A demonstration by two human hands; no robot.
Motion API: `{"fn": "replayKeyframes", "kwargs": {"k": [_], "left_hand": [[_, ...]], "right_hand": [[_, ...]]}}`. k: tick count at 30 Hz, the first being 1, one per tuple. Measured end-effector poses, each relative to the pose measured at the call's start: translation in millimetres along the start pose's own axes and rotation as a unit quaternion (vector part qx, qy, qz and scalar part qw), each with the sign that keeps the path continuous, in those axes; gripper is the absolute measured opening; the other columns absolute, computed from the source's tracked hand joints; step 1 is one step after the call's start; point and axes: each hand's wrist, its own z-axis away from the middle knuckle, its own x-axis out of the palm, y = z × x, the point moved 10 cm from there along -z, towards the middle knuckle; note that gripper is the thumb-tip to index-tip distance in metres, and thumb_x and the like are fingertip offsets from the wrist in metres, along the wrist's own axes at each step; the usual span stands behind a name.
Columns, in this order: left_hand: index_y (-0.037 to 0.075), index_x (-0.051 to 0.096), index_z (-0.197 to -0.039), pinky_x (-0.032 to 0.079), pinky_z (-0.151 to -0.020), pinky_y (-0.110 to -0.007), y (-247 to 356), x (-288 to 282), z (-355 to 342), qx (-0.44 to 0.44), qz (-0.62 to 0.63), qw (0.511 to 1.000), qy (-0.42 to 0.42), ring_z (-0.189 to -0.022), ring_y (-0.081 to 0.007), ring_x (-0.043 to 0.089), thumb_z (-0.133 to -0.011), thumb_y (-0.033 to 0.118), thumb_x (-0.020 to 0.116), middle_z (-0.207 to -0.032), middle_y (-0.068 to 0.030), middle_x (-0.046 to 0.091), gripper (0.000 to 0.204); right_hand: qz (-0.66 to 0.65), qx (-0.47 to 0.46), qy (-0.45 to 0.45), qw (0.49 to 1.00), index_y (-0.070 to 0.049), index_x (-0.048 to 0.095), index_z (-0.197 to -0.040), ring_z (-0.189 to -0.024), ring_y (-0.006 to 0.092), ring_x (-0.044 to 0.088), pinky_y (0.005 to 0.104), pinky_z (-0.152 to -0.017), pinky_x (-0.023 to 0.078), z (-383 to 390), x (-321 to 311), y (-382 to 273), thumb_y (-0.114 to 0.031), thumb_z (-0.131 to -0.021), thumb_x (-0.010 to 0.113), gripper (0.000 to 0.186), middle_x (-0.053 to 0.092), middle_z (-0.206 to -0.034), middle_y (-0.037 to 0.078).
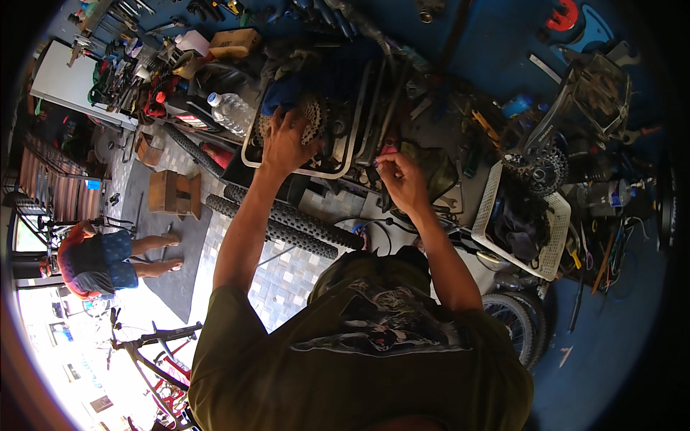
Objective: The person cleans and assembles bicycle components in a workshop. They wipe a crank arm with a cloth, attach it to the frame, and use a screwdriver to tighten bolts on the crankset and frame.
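My left hand [287,140] reaches over a metal-rimmed tray [330,173] with its fingers spread. The fingertips lie at a bicycle cassette [314,118], beside a dark blue cloth [293,92] in the same tray. Whether they press on the cassette or only hover is hard to tell. Right of the tray, my right hand [402,183] is raised with thumb and fingers pinched together. Anything between those fingertips is too small to make out. A red-handled item [389,146] lies just beyond them on the cluttered bench.
A clear plastic bottle [231,111] stands left of the tray. Bicycle tyres [287,233] lie below it. On the right are a cream basket [557,248] with dark cloth and a crank with chainrings [540,169]. Another person [97,262] bends over at far left, near wooden stools [169,192].
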Motion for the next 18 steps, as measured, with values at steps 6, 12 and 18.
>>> {"fn": "replayKeyframes", "kwargs": {"k": [6,12,18], "left_hand": [[0.01,0.063,-0.128,0.031,-0.121,-0.063,58,-5,51,0.102,0.011,0.993,-0.061,-0.151,-0.0455,0.033,-0.082,0.05,0.084,-0.158,-0.0242,0.041,0.065],[0.016,0.067,-0.118,0.045,-0.114,-0.062,-3,6,65,0.112,-0.131,0.984,-0.04,-0.145,-0.0462,0.045,-0.088,0.013,0.072,-0.16,-0.0225,0.04,0.031],[0.022,0.072,-0.115,0.065,-0.089,-0.05,-3,4,55,0.109,-0.119,0.979,-0.128,-0.144,-0.0475,0.049,-0.074,0.003,0.078,-0.163,-0.0195,0.039,0.046]], "right_hand": [[0.001,0.006,0.014,1.0,-0.002,0.072,-0.11,-0.079,0.0132,0.063,0.0301,-0.073,0.052,5,-8,-1,-0.007,-0.099,0.067,0.013,0.067,-0.097,0.007],[0.013,-0.002,0.023,1.0,-0.002,0.072,-0.109,-0.078,0.0131,0.062,0.0296,-0.072,0.05,11,-17,2,-0.007,-0.1,0.066,0.012,0.066,-0.093,0.006],[-0.001,0.009,0.031,0.999,-0.002,0.072,-0.109,-0.082,0.0139,0.064,0.0295,-0.075,0.051,10,-26,5,-0.007,-0.1,0.066,0.013,0.066,-0.093,0.006]]}}
